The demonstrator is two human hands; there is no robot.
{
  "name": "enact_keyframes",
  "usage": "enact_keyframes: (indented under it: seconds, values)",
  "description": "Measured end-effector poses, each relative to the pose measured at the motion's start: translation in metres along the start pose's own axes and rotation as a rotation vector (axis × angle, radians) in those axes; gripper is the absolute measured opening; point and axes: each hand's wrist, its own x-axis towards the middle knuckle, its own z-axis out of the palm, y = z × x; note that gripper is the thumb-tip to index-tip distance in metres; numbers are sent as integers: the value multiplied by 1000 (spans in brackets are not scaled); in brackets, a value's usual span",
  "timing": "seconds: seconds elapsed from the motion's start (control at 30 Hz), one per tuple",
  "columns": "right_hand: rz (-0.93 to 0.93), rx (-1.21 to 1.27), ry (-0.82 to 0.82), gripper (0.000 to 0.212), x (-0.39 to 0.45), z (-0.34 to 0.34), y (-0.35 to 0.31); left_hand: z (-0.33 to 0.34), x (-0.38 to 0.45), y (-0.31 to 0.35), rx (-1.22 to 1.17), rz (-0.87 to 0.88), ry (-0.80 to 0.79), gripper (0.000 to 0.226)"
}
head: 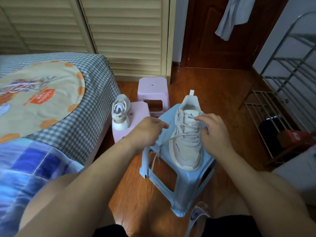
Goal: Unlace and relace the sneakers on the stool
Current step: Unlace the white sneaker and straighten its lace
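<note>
The left hand [148, 130] is pinching a lace end [164, 142] and drawing it out toward 9 o'clock, apparently to keep it taut; the right hand [212, 130] is pinching laces at the tongue, steadying the sneaker [186, 144]. The sneaker is sitting between both hands on the blue stool [188, 185]; a second sneaker [120, 115] is waiting at 10 o'clock on a pink stool [138, 115].

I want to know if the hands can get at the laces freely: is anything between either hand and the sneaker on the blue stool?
Nothing visible. The left hand and right hand are already at the sneaker on the blue stool, each at its lace.
</note>
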Motion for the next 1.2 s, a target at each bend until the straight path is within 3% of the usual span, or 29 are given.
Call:
enact_keyframes:
  seconds: [0.1, 0.2, 0.27, 0.47, 0.57, 0.73, 0.93, 1.2]
  values:
    - [135, 101, 110, 25, -1, -1, -2, 15, 1, 3, -156, 29, -122, 31]
    - [281, 154, 161, 22, 1, -4, 4, 18, 9, 6, -232, 82, -33, 31]
    - [321, 168, 145, 23, 3, -4, 8, 19, 17, 7, -83, 138, 55, 29]
    - [281, 154, 94, 22, 6, 2, 7, 36, 29, -4, 222, 31, -185, 23]
    - [306, 179, 98, 21, 9, 3, 8, 47, 36, -13, 286, 59, -92, 5]
    - [249, 156, 73, 19, 11, 4, 11, 43, 51, -16, 261, 145, 104, 16]
    - [-55, -137, -31, 10, -1, 19, 6, 50, 56, -18, 152, 112, 86, 19]
    - [-13, -234, 11, 20, -4, 31, -5, 53, 61, -17, 120, 92, 115, 16]
